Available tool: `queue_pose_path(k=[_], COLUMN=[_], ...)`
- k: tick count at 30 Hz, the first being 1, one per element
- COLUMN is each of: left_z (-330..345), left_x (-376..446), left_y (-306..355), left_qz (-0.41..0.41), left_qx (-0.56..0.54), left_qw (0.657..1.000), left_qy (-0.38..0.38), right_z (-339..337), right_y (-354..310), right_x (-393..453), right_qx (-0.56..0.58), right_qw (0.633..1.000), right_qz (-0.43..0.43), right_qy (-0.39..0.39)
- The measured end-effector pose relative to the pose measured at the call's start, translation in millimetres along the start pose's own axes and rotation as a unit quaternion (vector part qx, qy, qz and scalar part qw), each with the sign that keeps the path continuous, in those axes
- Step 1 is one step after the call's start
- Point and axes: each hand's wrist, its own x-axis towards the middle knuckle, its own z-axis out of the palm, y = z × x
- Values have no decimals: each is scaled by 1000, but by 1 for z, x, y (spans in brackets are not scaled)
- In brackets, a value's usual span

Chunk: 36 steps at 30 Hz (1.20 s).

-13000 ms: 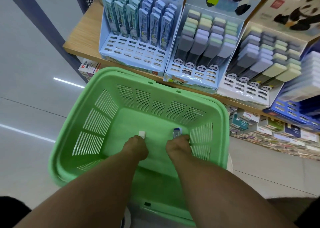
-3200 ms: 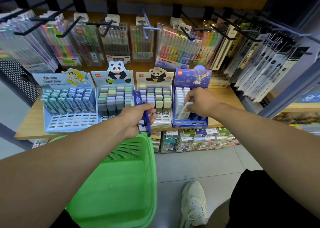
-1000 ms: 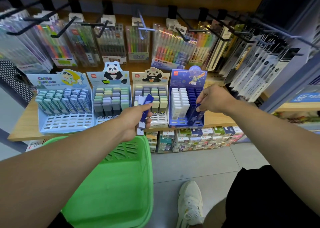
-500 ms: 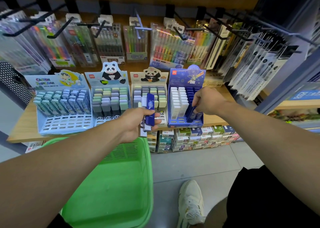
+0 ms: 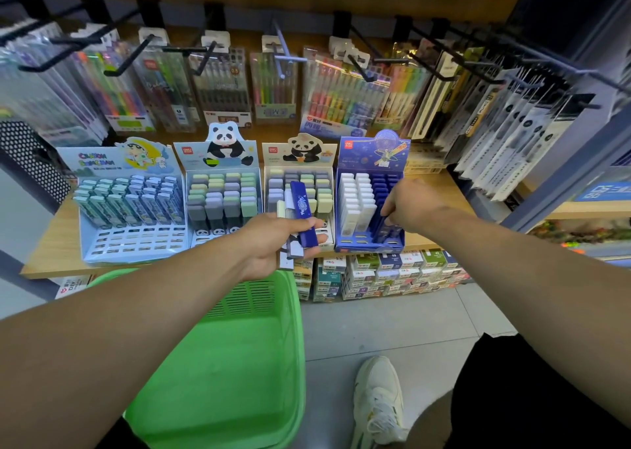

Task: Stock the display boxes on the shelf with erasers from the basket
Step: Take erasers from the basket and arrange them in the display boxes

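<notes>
My left hand grips a small bunch of long erasers, with a dark blue one uppermost and pale ones under it, held in front of the right panda display box. My right hand pinches a dark blue eraser at the front right slots of the dark blue display box, which holds white erasers on its left and blue ones on its right. The green basket sits below my left arm, and the part of its inside that shows holds nothing.
A pale blue cartoon box and a second panda box stand to the left on the wooden shelf. Pen packs hang on hooks behind. Small boxes fill the lower shelf. My white shoe is on the grey floor.
My right hand has dropped lower into the blue box's front right slots with its eraser. My left hand has turned its bunch of erasers more upright and shifted slightly right.
</notes>
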Motion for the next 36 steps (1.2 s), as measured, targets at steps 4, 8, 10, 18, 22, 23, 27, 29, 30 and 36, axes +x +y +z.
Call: queue_pose_path(k=[4,8,10,18,22,23,27,29,30,36], left_z=[0,2,3,5,1,1,2,3,4,6], left_x=[-1,-2,-1,2,3,3,3,4,5,6], left_y=[1,2,1,0,1,1,-1,-2,-2,-5], left_qz=[0,4,4,-14,-27,-28,-32,-33,-32,-30], left_qx=[7,23,31,18,-7,-6,6,5,6,9], left_qw=[1000,999,999,999,1000,999,999,999,999,999], left_qy=[-9,-23,-26,-27,-14,-16,-24,-22,-20,-6], right_z=[-15,-19,-15,-12,-30,-31,-28,-27,-28,-31], right_y=[-16,-53,-64,-67,-38,-27,4,11,13,22], right_x=[-11,-46,-56,-47,-35,-32,-26,-28,-30,-34], right_qx=[39,343,385,490,454,428,313,229,186,52], right_qw=[998,933,905,859,886,897,933,954,963,988], right_qz=[-38,-65,-58,-13,-20,-20,20,25,26,51], right_qy=[38,-91,-173,-148,-97,-106,-177,-190,-194,-138])
